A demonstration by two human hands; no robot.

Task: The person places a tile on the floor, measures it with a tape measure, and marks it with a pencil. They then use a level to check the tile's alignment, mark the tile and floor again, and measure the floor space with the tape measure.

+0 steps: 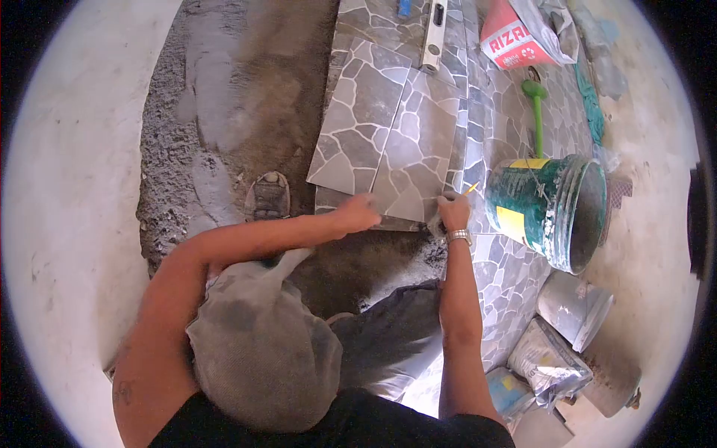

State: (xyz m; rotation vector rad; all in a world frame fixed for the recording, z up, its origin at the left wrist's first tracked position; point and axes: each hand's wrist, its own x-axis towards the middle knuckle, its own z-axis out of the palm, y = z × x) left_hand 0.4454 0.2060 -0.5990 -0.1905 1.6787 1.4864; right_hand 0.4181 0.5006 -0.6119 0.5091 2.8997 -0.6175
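Two grey stone-patterned tiles lie side by side ahead of me, a left tile (360, 112) and a right tile (417, 142). They rest over more tile, whose edge shows below them. My left hand (358, 214) is at the near edge, by the joint between the two tiles. Its fingers are curled and slightly blurred, and I cannot make out what is in them. At the near right corner of the right tile is my right hand (453, 212), closed, with a yellow pencil (472, 188) sticking out of it.
A spirit level (433, 37) lies on the tiles beyond. To the right are a tipped green bucket (523, 201), a green-handled tool (538, 119) and a red-and-white bag (523, 37). Wet mortar (216, 97) covers the floor at left, near my shoe (269, 198).
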